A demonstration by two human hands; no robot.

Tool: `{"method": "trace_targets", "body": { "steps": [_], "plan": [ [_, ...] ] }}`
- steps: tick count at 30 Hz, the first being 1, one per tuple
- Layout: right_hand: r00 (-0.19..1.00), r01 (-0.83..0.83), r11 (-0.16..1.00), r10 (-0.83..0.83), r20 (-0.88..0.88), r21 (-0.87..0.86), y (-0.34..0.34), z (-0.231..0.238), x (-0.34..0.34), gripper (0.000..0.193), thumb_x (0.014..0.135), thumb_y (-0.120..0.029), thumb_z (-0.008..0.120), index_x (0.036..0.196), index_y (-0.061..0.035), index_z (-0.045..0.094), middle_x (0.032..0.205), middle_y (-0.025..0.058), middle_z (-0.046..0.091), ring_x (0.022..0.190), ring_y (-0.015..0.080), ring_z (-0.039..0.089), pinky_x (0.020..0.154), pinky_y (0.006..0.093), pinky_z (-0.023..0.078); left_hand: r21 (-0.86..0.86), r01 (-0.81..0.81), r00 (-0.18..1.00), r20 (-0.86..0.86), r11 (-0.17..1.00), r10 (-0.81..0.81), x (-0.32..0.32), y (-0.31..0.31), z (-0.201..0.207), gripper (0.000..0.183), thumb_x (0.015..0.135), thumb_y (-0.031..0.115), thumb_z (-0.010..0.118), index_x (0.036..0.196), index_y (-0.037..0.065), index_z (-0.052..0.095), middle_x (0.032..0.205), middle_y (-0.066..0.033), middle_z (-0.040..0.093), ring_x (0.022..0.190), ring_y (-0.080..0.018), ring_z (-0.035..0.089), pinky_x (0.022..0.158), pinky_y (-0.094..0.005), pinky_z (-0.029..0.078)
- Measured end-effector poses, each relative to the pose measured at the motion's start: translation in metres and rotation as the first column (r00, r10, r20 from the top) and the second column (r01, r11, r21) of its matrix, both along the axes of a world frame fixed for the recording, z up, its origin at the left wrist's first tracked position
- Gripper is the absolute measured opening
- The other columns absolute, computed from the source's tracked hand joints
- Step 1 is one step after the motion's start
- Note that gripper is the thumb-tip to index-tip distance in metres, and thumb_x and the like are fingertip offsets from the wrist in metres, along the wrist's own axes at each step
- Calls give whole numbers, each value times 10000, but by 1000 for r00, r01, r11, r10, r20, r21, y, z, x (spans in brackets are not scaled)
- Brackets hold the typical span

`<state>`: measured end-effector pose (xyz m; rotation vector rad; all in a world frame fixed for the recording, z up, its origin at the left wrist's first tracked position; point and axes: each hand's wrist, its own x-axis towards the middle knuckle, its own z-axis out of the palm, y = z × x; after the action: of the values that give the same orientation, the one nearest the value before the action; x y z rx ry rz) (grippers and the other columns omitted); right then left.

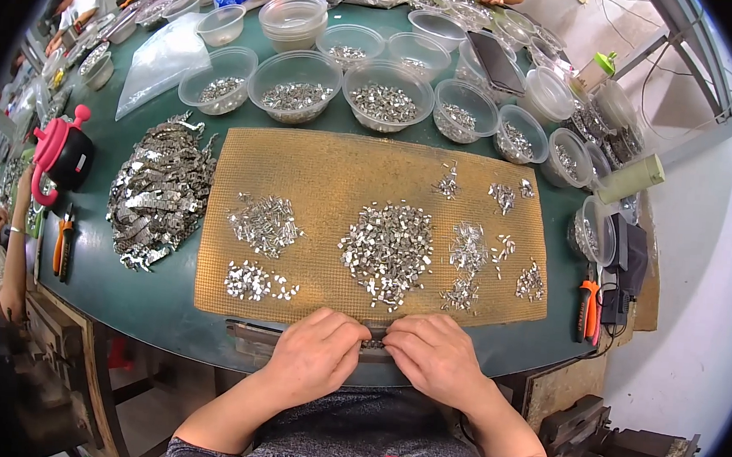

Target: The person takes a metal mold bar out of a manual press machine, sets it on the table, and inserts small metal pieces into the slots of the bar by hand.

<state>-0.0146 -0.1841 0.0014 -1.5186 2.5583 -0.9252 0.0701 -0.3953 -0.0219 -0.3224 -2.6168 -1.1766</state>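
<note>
At the table's near edge my left hand (316, 352) and my right hand (433, 356) face each other, their fingers closed in a pinch. Between the fingertips shows a short strip of small metal links (372, 344); its ends are hidden. Under the hands lies a long dark metal bar (252, 336). Just beyond them, a tan textured mat (327, 175) carries a large heap of small silvery metal pieces (386, 251). Left on it are a heap of thin slivers (266, 224) and shiny flat bits (248, 280); several smaller heaps (469, 248) lie at right.
A mound of metal link strips (161, 189) sits left of the mat. Clear plastic bowls (295, 88) of metal pieces line its far side, one holding up a phone (495, 61). Orange-handled pliers (62, 245) and a pink-and-black pot (67, 152) stand left, more pliers (588, 308) right. Other people work nearby.
</note>
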Motion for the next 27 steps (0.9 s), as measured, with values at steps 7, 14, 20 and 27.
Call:
{"method": "trace_targets", "body": {
  "steps": [7,14,20,27],
  "plan": [
    [987,158,987,-158,-1,-37,8,1,-10,135,864,-77,769,987,-65,716,999,56,716,864,252,708,755,368,565,-9,-11,1000,-21,1000,11,-1,3,2,161,833,10,726,979,70,693,905,-71,683,806,-281,655,688,-392,541],
    [929,360,932,-362,-71,-45,13,-10,-25,138,891,-87,767,1025,-81,732,961,55,717,816,255,721,692,356,578,-27,2,1000,13,1000,-2,2,0,2,161,836,42,716,991,66,680,919,-61,663,863,-266,661,716,-384,564],
    [910,378,924,-359,-205,61,2,-13,-32,145,892,-141,781,1025,-124,725,881,23,657,734,225,700,623,346,555,5,-1,1000,22,1000,1,-1,-1,2,152,841,25,731,980,75,697,910,-66,690,830,-273,670,699,-387,551],
    [911,380,917,-349,-221,122,-1,-14,-36,99,914,-155,766,986,-118,709,864,35,645,677,248,686,593,364,542,88,45,995,85,995,-52,-4,-9,10,190,863,54,741,1049,57,701,952,-94,697,882,-302,678,748,-408,553]
  ]
}}
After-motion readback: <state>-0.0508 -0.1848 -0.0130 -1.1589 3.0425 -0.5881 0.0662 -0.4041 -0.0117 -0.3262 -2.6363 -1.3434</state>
